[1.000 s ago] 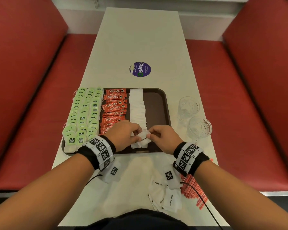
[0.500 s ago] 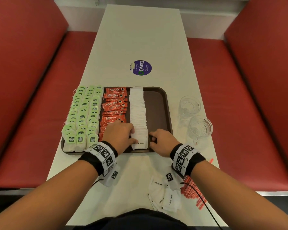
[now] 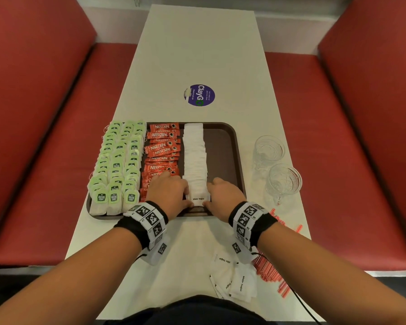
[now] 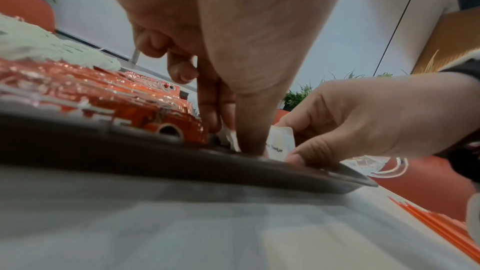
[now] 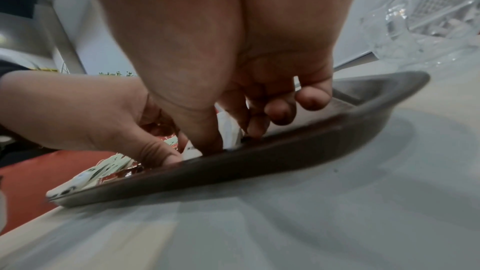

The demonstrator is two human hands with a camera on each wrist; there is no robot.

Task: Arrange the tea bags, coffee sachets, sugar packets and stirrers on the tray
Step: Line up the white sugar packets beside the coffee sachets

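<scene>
On the brown tray (image 3: 223,141) lie rows of green tea bags (image 3: 117,165), red coffee sachets (image 3: 163,146) and white sugar packets (image 3: 195,156). At the near end of the sugar row stands one sugar packet (image 3: 198,198), leaning on the row. My left hand (image 3: 188,197) pinches its left edge and my right hand (image 3: 208,194) pinches its right edge, thumbs down by the tray's near rim. The left wrist view shows the packet (image 4: 279,141) between both thumbs. Loose sugar packets (image 3: 234,280) and red stirrers (image 3: 270,270) lie on the table near my body.
Two clear glasses (image 3: 268,151) (image 3: 284,181) stand right of the tray. A bare brown strip of the tray runs right of the sugar row. A purple sticker (image 3: 199,95) marks the white table further out. Red benches flank the table.
Both hands have gone down and forward with the sugar packet, from just above the tray's near edge to the near end of the sugar row, where it now stands.
</scene>
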